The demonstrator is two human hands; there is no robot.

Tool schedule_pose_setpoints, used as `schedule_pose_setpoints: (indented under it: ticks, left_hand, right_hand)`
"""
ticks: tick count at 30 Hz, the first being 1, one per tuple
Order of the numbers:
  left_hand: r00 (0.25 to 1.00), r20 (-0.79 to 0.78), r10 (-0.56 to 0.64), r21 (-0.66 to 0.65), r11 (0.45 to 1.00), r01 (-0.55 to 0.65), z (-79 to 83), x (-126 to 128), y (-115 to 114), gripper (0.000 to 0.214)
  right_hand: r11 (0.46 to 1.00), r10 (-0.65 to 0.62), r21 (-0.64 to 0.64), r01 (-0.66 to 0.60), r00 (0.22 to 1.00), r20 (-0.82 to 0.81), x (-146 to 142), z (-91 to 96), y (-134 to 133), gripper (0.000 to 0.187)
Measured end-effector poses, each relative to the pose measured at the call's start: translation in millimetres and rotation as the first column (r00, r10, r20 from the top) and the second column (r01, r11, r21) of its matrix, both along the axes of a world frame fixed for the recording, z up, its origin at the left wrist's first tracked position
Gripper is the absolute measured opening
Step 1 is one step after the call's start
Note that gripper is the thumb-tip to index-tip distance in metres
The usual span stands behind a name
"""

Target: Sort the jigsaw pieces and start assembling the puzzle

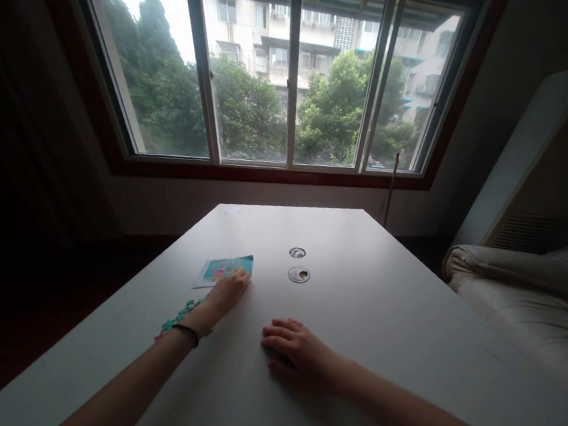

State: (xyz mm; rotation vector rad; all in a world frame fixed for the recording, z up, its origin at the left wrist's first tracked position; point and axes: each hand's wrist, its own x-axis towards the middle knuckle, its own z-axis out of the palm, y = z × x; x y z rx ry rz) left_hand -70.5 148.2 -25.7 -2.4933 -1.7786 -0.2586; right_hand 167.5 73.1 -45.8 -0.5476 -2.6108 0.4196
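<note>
A colourful picture sheet [218, 269], mostly turquoise with pink and yellow shapes, lies on the left half of the white table [356, 300]. My left hand [229, 291] is at its lower right edge, fingers bent and pressed together on it; the fingertips are partly hidden. Under and beside my left wrist is a loose pile of green and pink jigsaw pieces [185, 312], partly covered by the forearm. My right hand [298, 350] rests palm down on the table with its fingers stretched to the left, holding nothing.
Two round items, one a black-and-white disc [297, 253] and the other a pale disc [299, 275], lie mid-table. Near the far left corner is a small clear-looking item [230, 210]. A sofa [523, 283] stands right of the table; a window [297, 74] is beyond it.
</note>
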Motion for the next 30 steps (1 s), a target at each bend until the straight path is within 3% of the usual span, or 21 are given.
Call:
schedule_pose_setpoints:
  ticks: [2, 4, 7, 10, 11, 15, 18, 21, 24, 27, 30]
  left_hand:
    - [1.0, 0.021, -0.012, -0.011, 1.0, 0.012, 1.2, 15, 6, 0.026]
    - [0.998, 0.054, -0.042, -0.02, 0.999, 0.043, 0.2, 34, 9, 0.026]
    - [0.982, 0.131, -0.136, -0.039, 0.989, 0.142, -2.7, 70, 8, 0.025]
    - [0.937, 0.235, -0.259, -0.056, 0.959, 0.279, -3.1, 103, -1, 0.023]
    - [0.915, 0.271, -0.3, -0.058, 0.944, 0.326, -2.7, 110, -5, 0.022]
    - [0.836, 0.391, -0.386, -0.052, 0.897, 0.439, -4.4, 110, -28, 0.023]
    - [0.774, 0.523, -0.358, -0.105, 0.874, 0.475, -13.4, 91, -50, 0.034]
    - [0.782, 0.54, -0.313, -0.158, 0.874, 0.459, -25.5, 74, -72, 0.046]
    - [0.79, 0.463, -0.403, -0.11, 0.858, 0.502, -35.0, 65, -90, 0.054]
    - [0.786, 0.369, -0.496, -0.044, 0.836, 0.548, -41.3, 58, -100, 0.066]
    - [0.754, 0.369, -0.544, 0.056, 0.822, 0.566, -44.7, 53, -102, 0.058]
  right_hand:
    - [1.0, -0.013, -0.017, 0.012, 0.998, -0.065, 1, -0.3, 2, 0.035]
    - [0.991, -0.122, -0.074, 0.108, 0.971, -0.207, 5, -0.7, 9, 0.032]
    - [0.921, -0.39, -0.198, 0.337, 0.816, -0.426, 19, -2.5, 32, 0.023]
    - [0.822, -0.565, -0.245, 0.514, 0.68, -0.467, 37, -7.0, 59, 0.025]
    - [0.823, -0.564, -0.224, 0.522, 0.7, -0.439, 42, -8.8, 65, 0.028]
    - [0.933, -0.355, -0.112, 0.343, 0.928, -0.116, 50, -13.8, 74, 0.033]
    - [0.947, -0.312, -0.059, 0.314, 0.949, 0.042, 47, -14.2, 73, 0.036]
    - [0.936, -0.345, -0.07, 0.346, 0.938, 0.029, 45, -12.3, 73, 0.04]
    - [0.901, -0.428, -0.134, 0.412, 0.895, -0.128, 45, -8.6, 66, 0.035]
    - [0.864, -0.49, -0.271, 0.424, 0.829, -0.269, 45, -5.0, 44, 0.03]
    - [0.927, -0.314, -0.278, 0.251, 0.925, -0.212, 44, -5.2, 15, 0.05]
